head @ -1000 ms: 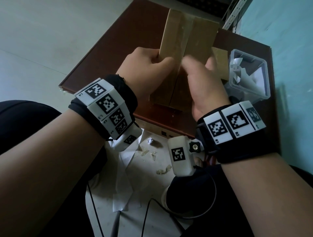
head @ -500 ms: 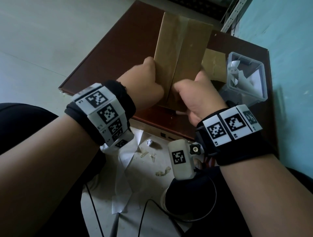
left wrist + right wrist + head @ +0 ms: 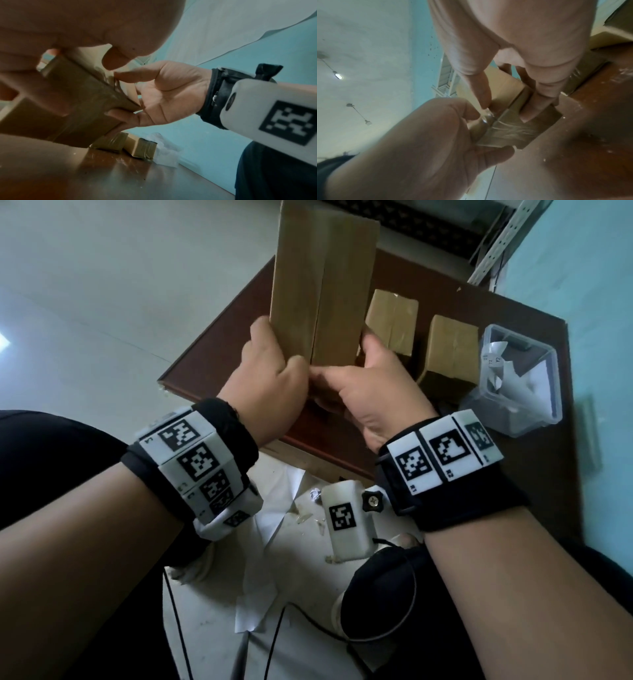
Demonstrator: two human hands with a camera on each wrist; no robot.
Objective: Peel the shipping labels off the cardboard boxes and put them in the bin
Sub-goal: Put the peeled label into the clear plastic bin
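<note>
Worktop: carries two small boxes, taped and without a visible label, beside the bin, which already holds several peeled white labels, so part of your job looks done. Tall box: you hold it tilted up over the worktop's near edge, taped seam facing you, no label visible on that face. Hands: your left hand curls round its lower left edge and your right hand pinches at its bottom corner, fingertips picking at clear tape, so this peel is probably only starting.
</note>
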